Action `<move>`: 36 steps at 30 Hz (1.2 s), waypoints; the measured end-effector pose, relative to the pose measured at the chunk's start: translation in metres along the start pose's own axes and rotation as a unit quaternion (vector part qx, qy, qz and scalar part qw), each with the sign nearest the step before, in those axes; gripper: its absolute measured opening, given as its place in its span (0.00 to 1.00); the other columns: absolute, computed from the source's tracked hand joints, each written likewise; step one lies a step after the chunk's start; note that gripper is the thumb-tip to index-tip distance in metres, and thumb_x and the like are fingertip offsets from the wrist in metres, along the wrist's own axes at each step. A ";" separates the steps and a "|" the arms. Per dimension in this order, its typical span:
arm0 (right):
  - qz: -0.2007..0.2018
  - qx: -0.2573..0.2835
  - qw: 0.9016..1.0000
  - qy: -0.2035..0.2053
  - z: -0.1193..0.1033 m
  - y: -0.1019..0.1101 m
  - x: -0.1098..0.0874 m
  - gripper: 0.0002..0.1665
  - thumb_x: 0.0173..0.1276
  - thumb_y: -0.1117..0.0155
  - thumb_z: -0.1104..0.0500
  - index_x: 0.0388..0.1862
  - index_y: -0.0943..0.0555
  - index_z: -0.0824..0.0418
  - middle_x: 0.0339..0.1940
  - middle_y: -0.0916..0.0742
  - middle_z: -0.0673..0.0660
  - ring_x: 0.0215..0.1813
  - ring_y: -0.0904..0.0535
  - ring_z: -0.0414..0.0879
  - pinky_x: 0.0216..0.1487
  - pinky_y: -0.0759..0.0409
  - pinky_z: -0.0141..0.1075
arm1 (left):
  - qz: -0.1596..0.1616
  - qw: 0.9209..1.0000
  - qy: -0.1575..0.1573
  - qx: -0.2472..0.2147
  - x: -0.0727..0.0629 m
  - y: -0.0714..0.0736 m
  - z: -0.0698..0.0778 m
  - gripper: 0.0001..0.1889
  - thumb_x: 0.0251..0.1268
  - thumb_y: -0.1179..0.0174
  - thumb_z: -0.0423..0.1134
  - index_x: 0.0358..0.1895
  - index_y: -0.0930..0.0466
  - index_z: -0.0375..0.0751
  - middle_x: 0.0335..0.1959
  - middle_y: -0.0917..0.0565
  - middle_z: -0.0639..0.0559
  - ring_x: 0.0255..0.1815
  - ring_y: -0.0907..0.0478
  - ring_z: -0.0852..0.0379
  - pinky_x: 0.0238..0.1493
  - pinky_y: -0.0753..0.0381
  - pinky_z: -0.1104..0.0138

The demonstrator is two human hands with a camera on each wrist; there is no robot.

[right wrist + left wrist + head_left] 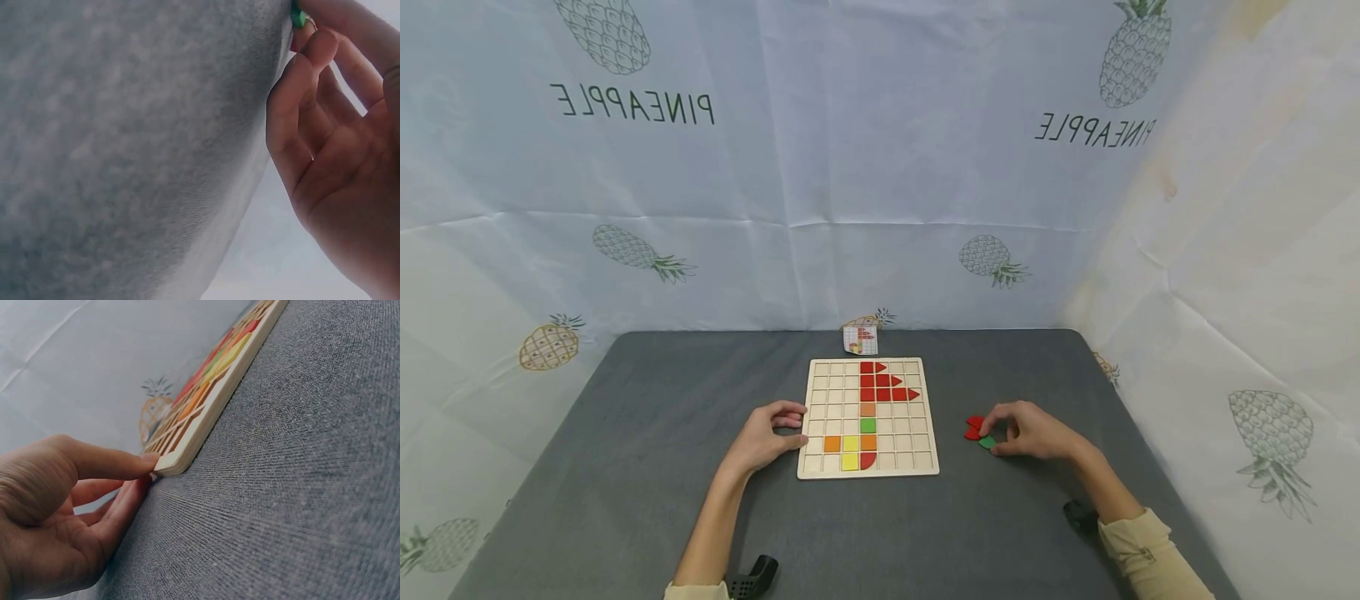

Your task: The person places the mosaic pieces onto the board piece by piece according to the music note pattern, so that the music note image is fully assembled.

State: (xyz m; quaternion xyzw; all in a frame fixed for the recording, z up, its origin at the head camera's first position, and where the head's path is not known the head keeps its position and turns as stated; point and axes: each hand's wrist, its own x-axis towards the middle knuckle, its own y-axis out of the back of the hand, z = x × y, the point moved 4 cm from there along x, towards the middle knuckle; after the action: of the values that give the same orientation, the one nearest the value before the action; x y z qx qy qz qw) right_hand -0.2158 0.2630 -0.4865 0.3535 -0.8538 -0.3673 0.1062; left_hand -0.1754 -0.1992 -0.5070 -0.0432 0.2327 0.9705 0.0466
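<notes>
A square wooden grid board (901, 433) lies on the table with red, orange, green and yellow pieces set in its cells. At its left edge my left hand (763, 437) holds on, the thumb at the near corner in the left wrist view. To the right of the board, my right hand (1030, 429) pinches a green piece (987, 442) between thumb and fingertip, low over the table. Red pieces (974, 422) lie right beside those fingertips, partly overlapped by them. In the right wrist view only a bit of the green piece (299, 17) shows.
A small pattern card (861, 339) stands behind the board at the table's far edge. Dark grey cloth covers the table (700, 383). Pineapple-printed sheets (880, 167) hang behind and at both sides. Black wrist devices (756, 577) sit by both forearms.
</notes>
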 end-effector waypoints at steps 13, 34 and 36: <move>-0.021 0.032 0.999 0.007 0.005 0.000 -0.001 0.13 0.70 0.21 0.56 0.52 0.10 0.54 0.37 0.09 0.51 0.23 0.26 0.29 0.26 0.24 0.29 | 0.004 1.000 0.003 0.003 -0.001 -0.001 0.001 0.26 0.60 0.24 0.25 0.63 0.17 0.27 0.55 0.14 0.34 0.54 0.14 0.46 0.48 0.18 0.71; -0.054 0.021 0.996 0.073 -0.089 -0.046 0.091 0.18 0.70 0.20 0.52 0.56 0.09 0.56 0.42 0.11 0.51 0.25 0.27 0.33 0.30 0.27 0.27 | -0.003 1.000 -0.004 0.000 -0.002 0.001 0.001 0.26 0.61 0.24 0.26 0.64 0.18 0.28 0.56 0.14 0.34 0.56 0.14 0.44 0.48 0.17 0.73; -0.073 0.013 0.993 0.089 -0.100 -0.056 0.104 0.18 0.71 0.21 0.52 0.56 0.09 0.56 0.44 0.10 0.53 0.26 0.25 0.33 0.32 0.25 0.26 | -0.004 1.000 -0.004 0.000 -0.002 0.001 0.001 0.26 0.62 0.24 0.26 0.64 0.18 0.29 0.57 0.14 0.34 0.57 0.14 0.44 0.48 0.17 0.72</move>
State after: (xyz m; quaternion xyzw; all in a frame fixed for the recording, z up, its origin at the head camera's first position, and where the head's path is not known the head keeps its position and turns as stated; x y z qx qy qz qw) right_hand -0.2180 0.1101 -0.4634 0.4474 -0.8175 -0.3304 0.1499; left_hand -0.1735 -0.1996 -0.5057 -0.0398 0.2326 0.9704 0.0512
